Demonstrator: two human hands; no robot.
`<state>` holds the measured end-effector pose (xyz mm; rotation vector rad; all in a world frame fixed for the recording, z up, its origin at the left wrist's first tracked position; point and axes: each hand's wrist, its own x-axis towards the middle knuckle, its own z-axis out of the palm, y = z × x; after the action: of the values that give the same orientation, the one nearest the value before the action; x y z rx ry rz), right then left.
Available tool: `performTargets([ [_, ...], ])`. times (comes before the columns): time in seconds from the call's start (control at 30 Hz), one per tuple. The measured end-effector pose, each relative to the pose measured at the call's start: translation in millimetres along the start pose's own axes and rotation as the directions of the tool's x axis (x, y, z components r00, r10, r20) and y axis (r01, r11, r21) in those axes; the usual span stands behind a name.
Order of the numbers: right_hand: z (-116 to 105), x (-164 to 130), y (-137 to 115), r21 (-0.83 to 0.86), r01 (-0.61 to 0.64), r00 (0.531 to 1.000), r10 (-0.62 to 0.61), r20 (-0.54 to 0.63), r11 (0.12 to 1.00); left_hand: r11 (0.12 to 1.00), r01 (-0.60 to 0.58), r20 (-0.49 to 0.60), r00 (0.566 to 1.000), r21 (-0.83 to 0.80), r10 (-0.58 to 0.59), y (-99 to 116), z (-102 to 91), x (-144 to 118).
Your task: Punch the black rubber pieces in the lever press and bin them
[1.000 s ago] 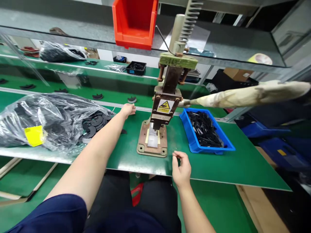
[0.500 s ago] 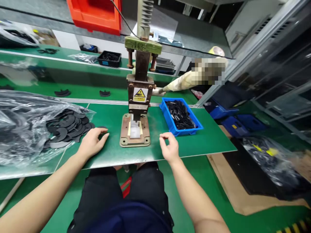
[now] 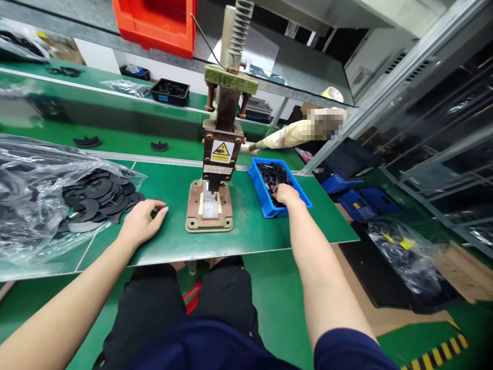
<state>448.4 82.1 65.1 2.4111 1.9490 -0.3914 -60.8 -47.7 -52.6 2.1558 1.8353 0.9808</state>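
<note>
My left hand (image 3: 141, 220) lies flat and open on the green bench (image 3: 250, 234), fingertips beside a flat black part (image 3: 158, 201) at the edge of a spill of black crescent-shaped discs (image 3: 96, 198). My right hand (image 3: 285, 193) reaches into a blue bin (image 3: 256, 181) of small black pieces (image 3: 269, 174); its fingers dip among them, so any grip is hidden. Between my hands stands a manual press (image 3: 221, 149) with a yellow warning label, its ram raised above a base plate (image 3: 209, 208).
A clear plastic bag (image 3: 34, 205) of black discs covers the bench's left part. The press's tape-wrapped lever (image 3: 288, 135) sticks out to the right. A conveyor behind carries black parts (image 3: 87, 141). Overhead hangs a red bin (image 3: 154, 23). Blue crates (image 3: 365, 200) and a bag (image 3: 404, 257) sit on the floor.
My right hand moved from the bench's front edge up and right into the blue bin. My left hand, drawn back earlier from the bench's far edge, stayed flat by the discs.
</note>
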Motion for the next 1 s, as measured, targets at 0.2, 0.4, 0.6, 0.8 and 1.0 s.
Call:
performTargets([
  [0.2,-10,-25,2,0.047,0.055,0.977,-0.044,-0.211,0.997,1.0,-0.01,-0.02,1.0,-0.01,0.009,1,0.6,1],
  [0.4,10,-108,-28,0.133,0.492,0.781,-0.368,-0.505,0.86,0.996,-0.081,-0.126,0.989,-0.035,0.076,15,-9.9,-2],
  [0.6,87,-198,-78,0.221,0.832,0.535,-0.636,-0.556,0.508,0.929,-0.256,-0.127,0.965,-0.267,0.23,90,-23.5,-39],
  [0.8,119,-224,-102,0.275,0.917,0.399,-0.698,-0.594,0.29,0.813,-0.373,-0.055,0.919,-0.448,0.391,138,-27.5,-69],
  [1.0,125,-225,-101,0.259,0.926,0.377,-0.705,-0.6,0.274,0.811,-0.378,-0.037,0.914,-0.447,0.405,136,-28.3,-74],
])
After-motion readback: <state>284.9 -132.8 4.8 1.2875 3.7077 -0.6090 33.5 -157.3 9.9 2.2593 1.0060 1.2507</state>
